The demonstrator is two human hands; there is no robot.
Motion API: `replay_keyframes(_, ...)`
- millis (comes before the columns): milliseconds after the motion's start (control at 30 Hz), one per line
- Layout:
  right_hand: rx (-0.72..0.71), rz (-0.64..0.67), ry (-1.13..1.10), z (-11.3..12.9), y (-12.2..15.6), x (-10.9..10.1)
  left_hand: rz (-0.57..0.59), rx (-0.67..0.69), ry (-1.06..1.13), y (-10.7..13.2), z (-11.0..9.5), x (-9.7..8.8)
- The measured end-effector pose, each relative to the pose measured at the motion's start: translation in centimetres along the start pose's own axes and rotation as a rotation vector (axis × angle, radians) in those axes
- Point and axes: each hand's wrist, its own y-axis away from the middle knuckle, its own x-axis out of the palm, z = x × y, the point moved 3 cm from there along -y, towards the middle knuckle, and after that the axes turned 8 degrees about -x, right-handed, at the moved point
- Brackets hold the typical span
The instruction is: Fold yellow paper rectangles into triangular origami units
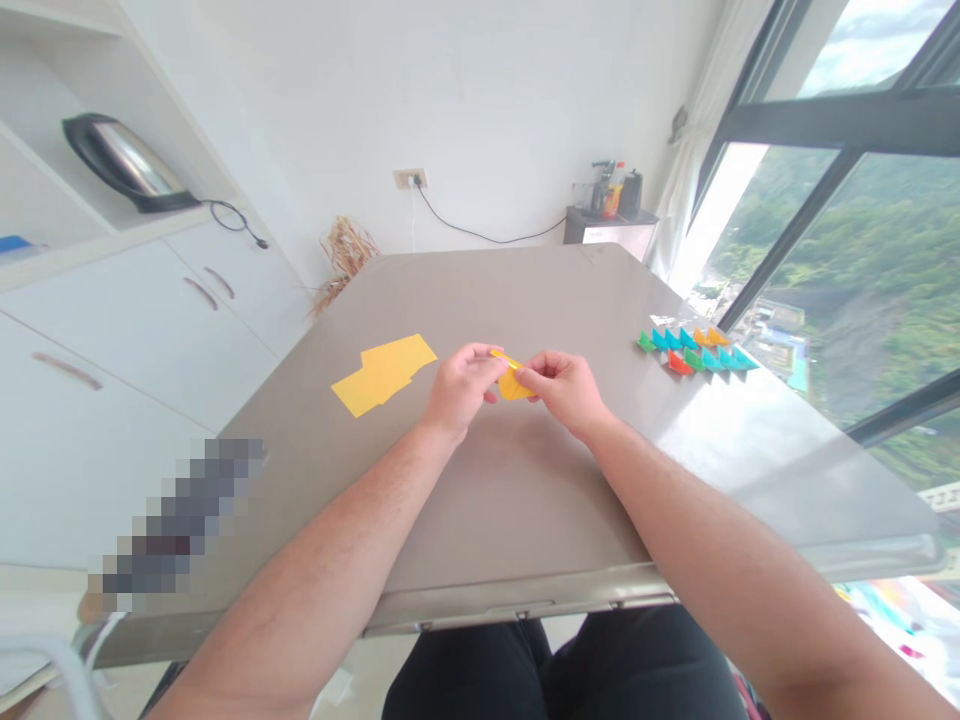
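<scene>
Above the middle of the smooth grey counter (525, 500), my left grip (461, 385) and right grip (566, 390) both pinch a small yellow paper piece (514, 386), partly folded. It looks light, thin and easily creased, so it is best held by its edges. Flat yellow sheets (382, 375) lie left, and small coloured folded triangles (697, 348) lie right.

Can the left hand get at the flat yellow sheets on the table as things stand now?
Probably yes. The yellow sheets lie flat just beside the left hand, with only table between. But its fingers pinch a folded yellow piece together with the right hand.
</scene>
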Motion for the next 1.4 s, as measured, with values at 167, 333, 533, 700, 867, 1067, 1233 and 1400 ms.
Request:
replay_keyframes(167,-0.070,0.001,0.122,0.59,0.30,0.22,0.032,-0.045,-0.011,-0.19,0.42,0.11)
replay_keyframes(333,-0.072,0.011,0.122,0.80,0.48,0.14,0.045,-0.084,0.069,-0.22,0.39,0.10)
replay_keyframes(533,-0.080,0.031,0.080,0.63,0.34,0.10,0.009,-0.042,0.057,-0.24,0.28,-0.01)
replay_keyframes(700,-0.074,0.049,0.021,0.42,0.36,0.19,0.039,-0.032,0.046,-0.11,0.37,0.20)
replay_keyframes(867,-0.097,0.036,0.008,0.11,0.24,0.10,0.035,-0.041,0.080,-0.03,0.21,0.26)
replay_keyframes(1067,-0.131,-0.035,0.121,0.38,0.29,0.13,0.036,-0.077,0.131,0.08,0.19,0.27)
replay_keyframes(1233,-0.124,-0.053,0.132,0.45,0.41,0.24,0.038,-0.106,0.204,0.06,0.30,0.17)
replay_keyframes(1400,-0.127,-0.049,0.129,0.60,0.47,0.30,0.042,-0.103,0.222,-0.10,0.44,0.13)
